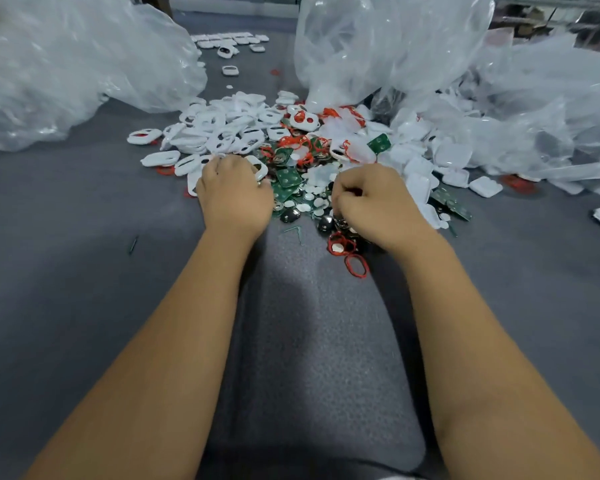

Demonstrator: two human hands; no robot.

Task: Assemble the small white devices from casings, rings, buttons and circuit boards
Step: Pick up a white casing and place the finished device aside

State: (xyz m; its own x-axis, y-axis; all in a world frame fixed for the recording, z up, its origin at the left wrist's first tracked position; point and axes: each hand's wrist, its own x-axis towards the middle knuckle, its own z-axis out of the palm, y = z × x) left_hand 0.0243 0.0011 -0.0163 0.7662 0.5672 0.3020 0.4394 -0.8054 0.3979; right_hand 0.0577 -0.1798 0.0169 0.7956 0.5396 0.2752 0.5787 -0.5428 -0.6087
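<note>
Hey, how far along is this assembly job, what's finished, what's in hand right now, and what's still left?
Done: a small group of white devices lies in rows at the table's far end. In hand: the left hand grips a white casing; the right hand is curled among small parts, its hold hidden. Left: most of it, a large loose heap of casings, red rings and green circuit boards.

Both hands are knuckles-up, so whatever the left hand (234,194) and right hand (371,202) have in their curled fingers is hidden. Bags (84,64) run off the frame edges, contents too hazy to tell.
</note>
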